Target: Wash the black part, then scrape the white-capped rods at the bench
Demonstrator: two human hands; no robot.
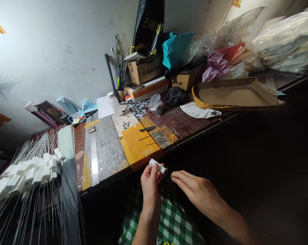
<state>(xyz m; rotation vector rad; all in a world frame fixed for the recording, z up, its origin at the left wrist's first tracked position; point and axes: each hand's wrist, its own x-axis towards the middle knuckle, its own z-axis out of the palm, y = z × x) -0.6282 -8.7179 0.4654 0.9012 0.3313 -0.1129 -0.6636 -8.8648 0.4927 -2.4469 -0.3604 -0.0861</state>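
The single view comes from a camera worn on the person's head, facing forward and down over the desk point(186, 131) toward the wall point(79, 44) behind its back edge. It is wide, reaching from the thin rods point(68, 170) at the desk's left end to the plastic bags point(287, 44) far along to the right. The view is tilted, so the desk's front edge climbs from left to right. The left hand point(152, 178) and right hand point(193, 187) are close to the camera, low in view before that edge, with checked cloth point(166, 217) below.
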